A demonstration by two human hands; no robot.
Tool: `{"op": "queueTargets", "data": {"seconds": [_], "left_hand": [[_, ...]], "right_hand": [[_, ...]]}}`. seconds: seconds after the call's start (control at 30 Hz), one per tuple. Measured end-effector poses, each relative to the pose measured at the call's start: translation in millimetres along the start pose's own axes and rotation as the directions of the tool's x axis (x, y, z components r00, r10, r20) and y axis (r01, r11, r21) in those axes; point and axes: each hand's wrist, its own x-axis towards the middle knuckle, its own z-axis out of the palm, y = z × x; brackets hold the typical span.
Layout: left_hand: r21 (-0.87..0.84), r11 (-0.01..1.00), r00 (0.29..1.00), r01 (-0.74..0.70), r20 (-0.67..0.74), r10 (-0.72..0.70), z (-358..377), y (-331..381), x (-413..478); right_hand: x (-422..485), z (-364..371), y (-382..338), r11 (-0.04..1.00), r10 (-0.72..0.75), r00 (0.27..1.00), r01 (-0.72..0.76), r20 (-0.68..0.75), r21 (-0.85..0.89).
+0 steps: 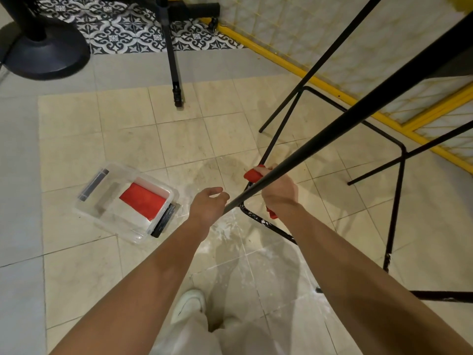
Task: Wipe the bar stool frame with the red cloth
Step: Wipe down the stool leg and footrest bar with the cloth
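While the right hand (279, 188) curls tight round the red cloth (252, 175), clamping it on a thin bar of the black stool frame (358, 111) just right of centre, the left hand (208, 201) hangs beside the thick slanting leg, fingers loosely curled and holding nothing. Whether it touches the leg I cannot tell. Left of centre, a clear bin (133, 172) on the floor (179, 139) holds a second cloth (142, 201).

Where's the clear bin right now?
Head view: bin sits on the floor, left of the left hand, a spare red cloth inside.
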Motion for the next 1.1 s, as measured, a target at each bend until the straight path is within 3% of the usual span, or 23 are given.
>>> {"op": "queueTargets", "data": {"seconds": [0.07, 0.2, 0.37, 0.6, 0.77, 0.87, 0.97, 1.1], "left_hand": [[-0.002, 1.0, 1.0, 0.0, 0.0, 0.0, 0.5, 1.1, 0.6], [-0.015, 1.0, 1.0, 0.005, -0.011, -0.005, 5.9, 3.8, -0.6], [-0.021, 1.0, 1.0, -0.009, -0.012, 0.009, 13.9, 7.9, -1.3], [-0.017, 1.0, 0.999, -0.009, -0.041, 0.008, 15.4, 11.3, -5.6], [0.0, 1.0, 0.999, -0.031, -0.044, 0.031, 17.9, 12.4, -11.1], [0.023, 0.998, 0.995, -0.061, -0.073, 0.062, 16.6, 14.5, -12.8], [0.03, 0.996, 0.992, -0.081, -0.099, 0.083, 15.3, 15.8, -13.4], [0.048, 0.996, 0.992, -0.078, -0.099, 0.083, 13.9, 18.0, -18.2]], "right_hand": [[-9.6, -9.4, -0.8, 0.995, -0.061, 0.995, 0.067, 0.085, -0.077], [2.7, -22.9, 2.6, 0.956, -0.148, 0.985, 0.165, 0.087, -0.243], [-1.8, -20.3, -5.7, 0.991, -0.072, 0.997, 0.074, 0.02, -0.107], [-16.4, -34.2, 6.4, 0.892, -0.283, 0.933, 0.341, 0.224, -0.297], [-18.7, -28.5, -3.8, 0.94, -0.182, 0.97, 0.22, 0.161, -0.262], [-26.2, -23.8, -0.2, 0.93, -0.207, 0.943, 0.272, 0.262, -0.245], [-25.2, -19.5, 8.3, 0.908, -0.232, 0.947, 0.293, 0.224, -0.3], [-24.2, -20.5, 13.4, 0.818, -0.339, 0.901, 0.424, 0.27, -0.388]]}}
